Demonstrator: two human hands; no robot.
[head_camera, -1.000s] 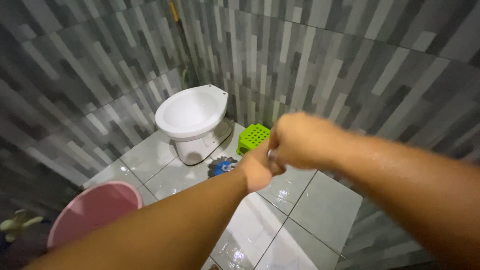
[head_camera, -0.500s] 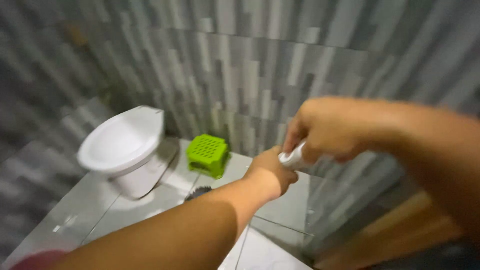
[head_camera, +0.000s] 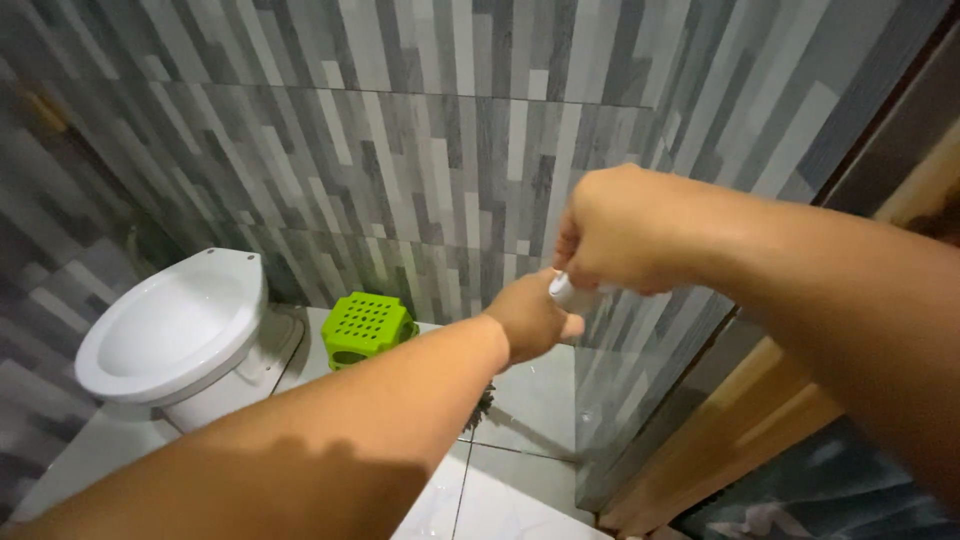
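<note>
Your toilet (head_camera: 170, 335) stands at the left on the floor (head_camera: 530, 400), the stool (head_camera: 366, 326) just right of it, both against the wall (head_camera: 450, 160).

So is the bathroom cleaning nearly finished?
Partly, it seems: the floor tiles shine wet. Both hands, left hand and right hand, grip a white handle, its brush end at the floor. Whether the toilet is cleaned, I cannot tell.
</note>
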